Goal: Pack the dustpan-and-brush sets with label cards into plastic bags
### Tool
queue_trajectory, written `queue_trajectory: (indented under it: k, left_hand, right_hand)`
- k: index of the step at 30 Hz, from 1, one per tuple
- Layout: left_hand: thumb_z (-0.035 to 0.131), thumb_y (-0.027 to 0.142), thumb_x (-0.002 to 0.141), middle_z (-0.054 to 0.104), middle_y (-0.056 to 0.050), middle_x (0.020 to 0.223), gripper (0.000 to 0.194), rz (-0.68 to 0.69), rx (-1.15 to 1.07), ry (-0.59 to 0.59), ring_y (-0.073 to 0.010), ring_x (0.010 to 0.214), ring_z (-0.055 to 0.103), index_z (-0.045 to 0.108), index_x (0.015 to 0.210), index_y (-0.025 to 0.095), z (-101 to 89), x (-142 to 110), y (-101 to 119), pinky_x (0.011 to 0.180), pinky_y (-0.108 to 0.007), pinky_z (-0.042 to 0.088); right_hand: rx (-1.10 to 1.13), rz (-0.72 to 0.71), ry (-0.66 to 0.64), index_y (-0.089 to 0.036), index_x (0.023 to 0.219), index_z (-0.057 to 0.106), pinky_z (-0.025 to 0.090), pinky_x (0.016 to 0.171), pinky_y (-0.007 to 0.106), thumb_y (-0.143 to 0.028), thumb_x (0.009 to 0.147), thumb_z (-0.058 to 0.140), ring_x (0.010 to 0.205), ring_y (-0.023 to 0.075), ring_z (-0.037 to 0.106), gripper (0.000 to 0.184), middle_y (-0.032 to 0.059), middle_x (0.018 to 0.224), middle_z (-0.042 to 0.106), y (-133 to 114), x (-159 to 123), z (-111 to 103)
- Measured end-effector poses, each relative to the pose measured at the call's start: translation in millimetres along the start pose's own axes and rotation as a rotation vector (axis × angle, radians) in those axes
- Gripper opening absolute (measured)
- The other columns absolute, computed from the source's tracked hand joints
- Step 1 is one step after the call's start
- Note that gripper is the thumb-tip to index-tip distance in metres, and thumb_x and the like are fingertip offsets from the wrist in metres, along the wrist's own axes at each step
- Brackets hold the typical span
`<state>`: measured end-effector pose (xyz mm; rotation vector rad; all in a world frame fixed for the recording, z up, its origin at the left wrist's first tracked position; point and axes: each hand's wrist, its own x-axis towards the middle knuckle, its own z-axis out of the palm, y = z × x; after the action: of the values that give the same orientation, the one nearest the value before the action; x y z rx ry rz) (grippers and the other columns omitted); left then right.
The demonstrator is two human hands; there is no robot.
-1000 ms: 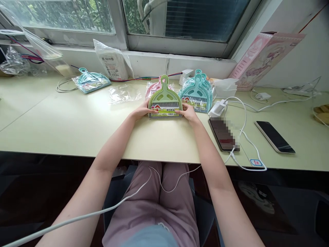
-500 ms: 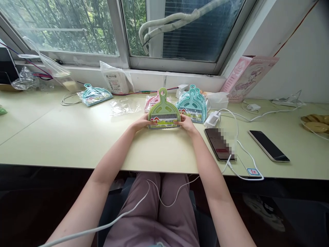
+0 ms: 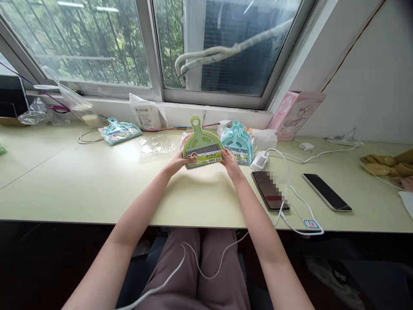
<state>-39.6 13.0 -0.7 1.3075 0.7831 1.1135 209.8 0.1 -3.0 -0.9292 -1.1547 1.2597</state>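
A small green dustpan-and-brush set with a printed label band is held up over the pale desk. My left hand grips its lower left corner, fingers closed on the edge. Its lower right corner is pinched by my right hand. The set's handle loop points away from me, toward the window. Just behind it lies a pink set, mostly hidden, and to its right a stack of teal sets.
Another teal set in plastic and an empty clear bag lie to the left. Two phones, a white charger and cables lie on the right. A pink box leans on the wall. Another person's fingers show at the right edge.
Both hands have lifted the green set off the desk and tilted it up slightly. The camera has tipped upward, showing more of the window.
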Motion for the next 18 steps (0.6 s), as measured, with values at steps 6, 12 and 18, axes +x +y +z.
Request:
queue_trajectory:
  k: [6, 12, 18]
  left_hand:
    - [0.093, 0.026, 0.051, 0.071, -0.011, 0.12, 0.072, 0.08, -0.146, 0.129, -0.0322, 0.119, 0.063, 0.064, 0.116, 0.017, 15.9, 0.9, 1.3, 0.106, -0.046, 0.049]
    - [0.094, 0.028, 0.048, 0.073, -0.012, 0.114, 0.069, 0.055, -0.139, 0.129, -0.0342, 0.115, 0.065, 0.066, 0.109, 0.014, 28.6, -1.7, -6.3, 0.105, -0.049, 0.048]
    - [0.093, 0.03, 0.049, 0.072, -0.012, 0.116, 0.072, 0.077, -0.111, 0.114, -0.0329, 0.114, 0.065, 0.064, 0.112, 0.015, 30.4, -0.6, -10.1, 0.104, -0.049, 0.049]
  right_hand:
    - [0.122, -0.066, -0.047, -0.031, 0.124, 0.057, 0.045, 0.105, 0.044, -0.069, 0.069, 0.071, 0.124, 0.0248, 0.056, 0.068, 0.0065, 0.128, 0.063, 11.4, -12.9, 43.8]
    - [0.143, 0.019, 0.192, -0.025, 0.086, 0.06, 0.048, 0.1, 0.041, -0.056, 0.06, 0.081, 0.102, 0.0219, 0.064, 0.046, 0.0028, 0.096, 0.069, 21.8, -6.8, 48.5]
    - [0.111, 0.05, 0.242, -0.024, 0.067, 0.05, 0.052, 0.094, 0.038, -0.058, 0.052, 0.084, 0.091, 0.0202, 0.065, 0.051, 0.0002, 0.078, 0.067, 25.6, -0.4, 37.5]
